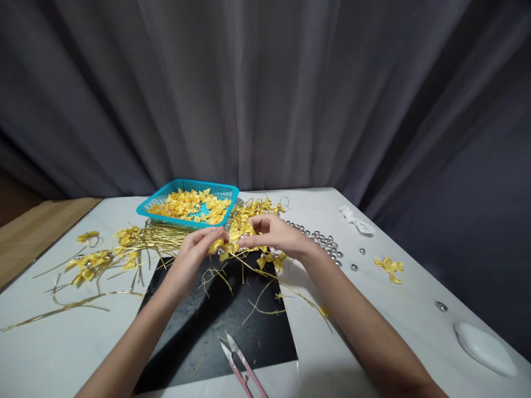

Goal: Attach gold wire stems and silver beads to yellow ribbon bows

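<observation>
Above the far part of a black mat (249, 326), my left hand (198, 249) pinches a yellow ribbon bow (218, 247) with a silver bead at its middle. My right hand (276, 236), to its right, has thumb and fingers closed on another yellow bow (242, 231) with a silver centre. The two bows are close together, and gold wire trails from them toward the lower right. Some fingertips are hidden behind the ribbon. More yellow bows (271, 258) lie just under my right hand.
A blue basket (143, 209) of yellow bows stands at the back. Gold wires (161, 237) and wired bows (89, 262) lie left. Silver beads (327, 242), white cloth (355, 221), a loose bow (390, 268) and a white oval object (485, 348) lie right. Pink-handled snips (244, 367) rest at the near edge.
</observation>
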The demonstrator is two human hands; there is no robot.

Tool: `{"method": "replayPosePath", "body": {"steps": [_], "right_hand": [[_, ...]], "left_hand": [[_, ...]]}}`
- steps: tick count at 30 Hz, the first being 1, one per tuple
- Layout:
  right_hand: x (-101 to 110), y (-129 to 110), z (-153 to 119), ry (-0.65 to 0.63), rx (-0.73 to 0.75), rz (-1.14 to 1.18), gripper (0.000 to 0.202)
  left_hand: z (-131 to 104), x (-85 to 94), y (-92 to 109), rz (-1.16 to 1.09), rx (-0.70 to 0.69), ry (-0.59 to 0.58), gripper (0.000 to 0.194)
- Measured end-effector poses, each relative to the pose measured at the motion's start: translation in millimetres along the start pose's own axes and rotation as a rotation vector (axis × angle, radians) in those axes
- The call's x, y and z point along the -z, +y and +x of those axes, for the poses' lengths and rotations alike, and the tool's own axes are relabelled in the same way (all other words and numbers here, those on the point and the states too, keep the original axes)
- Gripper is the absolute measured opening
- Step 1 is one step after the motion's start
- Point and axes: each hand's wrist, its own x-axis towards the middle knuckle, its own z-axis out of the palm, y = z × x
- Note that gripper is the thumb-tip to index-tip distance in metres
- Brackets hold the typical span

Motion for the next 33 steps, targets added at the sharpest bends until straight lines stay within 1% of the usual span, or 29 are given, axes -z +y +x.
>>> {"method": "replayPosePath", "body": {"steps": [2,5,9,11,13,15,19,21,23,27,29,31,33], "right_hand": [[2.4,-0.8,-0.1,-0.002,-0.059,0.065,0.032],[6.6,0.3,0.8,-0.002,-0.101,0.124,0.03],[10.9,2.0,2.2,-0.027,-0.129,0.194,0.026],[12.0,2.2,2.6,-0.026,-0.134,0.191,0.027],[13.0,2.2,2.9,0.004,-0.14,0.146,0.028],[14.1,2.7,3.3,0.061,-0.148,0.053,0.028],[14.9,3.7,3.6,0.203,-0.144,-0.181,0.022],[13.1,2.2,3.0,0.257,-0.134,-0.263,0.021],[10.0,-0.6,1.9,0.27,-0.139,-0.304,0.022],[5.6,-3.8,0.4,0.239,-0.189,-0.341,0.022],[6.6,-2.0,1.0,0.262,-0.191,-0.377,0.02],[8.9,0.5,2.2,0.296,-0.169,-0.416,0.018],[11.1,2.0,2.8,0.323,-0.139,-0.437,0.017]], "left_hand": [[2.8,2.7,-2.2,-0.123,0.005,0.023,0.02],[4.3,3.7,-1.5,-0.251,0.028,0.042,0.014],[2.4,-0.4,3.0,-0.342,0.142,0.027,0.017],[1.3,-2.6,4.9,-0.38,0.186,0.043,0.015],[0.8,-4.1,6.1,-0.402,0.195,0.058,0.014],[0.5,-4.8,6.6,-0.406,0.194,0.066,0.014],[-0.3,-5.4,7.1,-0.366,0.213,0.039,0.016],[-0.6,-6.1,7.1,-0.345,0.225,0.028,0.018],[-0.2,-7.0,6.1,-0.342,0.24,0.031,0.02],[1.9,-8.3,2.1,-0.397,0.264,0.063,0.019],[2.4,-8.1,0.8,-0.415,0.285,0.071,0.021],[2.2,-7.2,0.6,-0.391,0.289,0.045,0.02],[1.9,-5.8,1.2,-0.344,0.259,0.0,0.017]]}}
